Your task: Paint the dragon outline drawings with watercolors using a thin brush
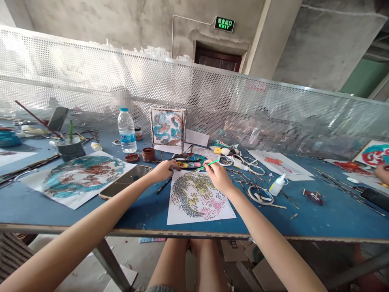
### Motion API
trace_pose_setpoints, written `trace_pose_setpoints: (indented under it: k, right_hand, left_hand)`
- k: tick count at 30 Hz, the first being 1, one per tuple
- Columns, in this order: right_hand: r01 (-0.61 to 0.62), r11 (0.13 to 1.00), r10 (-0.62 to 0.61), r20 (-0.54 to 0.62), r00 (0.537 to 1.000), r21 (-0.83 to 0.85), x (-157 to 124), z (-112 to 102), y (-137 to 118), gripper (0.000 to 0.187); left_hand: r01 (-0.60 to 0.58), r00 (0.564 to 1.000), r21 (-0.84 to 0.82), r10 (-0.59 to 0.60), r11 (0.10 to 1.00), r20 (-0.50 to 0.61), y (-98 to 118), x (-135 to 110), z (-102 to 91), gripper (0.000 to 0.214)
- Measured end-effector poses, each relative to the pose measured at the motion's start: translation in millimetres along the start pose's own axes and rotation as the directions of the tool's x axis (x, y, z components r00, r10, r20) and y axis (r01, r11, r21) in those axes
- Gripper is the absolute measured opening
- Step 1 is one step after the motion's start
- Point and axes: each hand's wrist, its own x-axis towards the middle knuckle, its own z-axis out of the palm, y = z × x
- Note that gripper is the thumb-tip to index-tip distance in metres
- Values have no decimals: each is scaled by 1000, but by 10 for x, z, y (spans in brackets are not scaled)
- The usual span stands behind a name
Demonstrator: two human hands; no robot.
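Far left: grey cup with sticks standing in it; just below, a sheet with a blue dragon. Then water bottle, phone lying flat, brown jar, its lid beside it.

Left hand: palm down, fingertips at the upper left corner of the drawing. Cannot tell whether they press the paper or pinch something. Drawing lies flat before the person, between both forearms, near the table edge. Dragon yellowish above, pink at lower right. Palette just beyond it, daubed.

Right hand: thumb and fingers pinch a green brush, tip angled left over the drawing's upper edge.

Step in hand, by appearance: fine brushwork, partly coloured. Next move would call for a steady sheet and a light, controlled tip.

Farther right: tape rings, glue bottle, another person's hand at the edge.
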Motion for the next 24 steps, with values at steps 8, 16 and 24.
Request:
trace_pose_setpoints:
  k: [8, 16, 24]
  right_hand:
    - [3, 1000, -3, 20, 1000, -10, 3, 2, 9, 19]
    - [-4, 1000, 4, -24, 1000, -22, 12, -36, 17, 20]
    - [-58, 998, 60, -178, 982, 12, 36, -53, 135, 28]
  left_hand:
    - [3, 1000, 3, -3, 1000, 0, -26, 19, 21, 44]
    - [4, 1000, -16, -4, 1000, 23, 34, -7, -9, 46]
    - [-2, 997, -31, 0, 1000, -76, -37, 17, 38, 43]
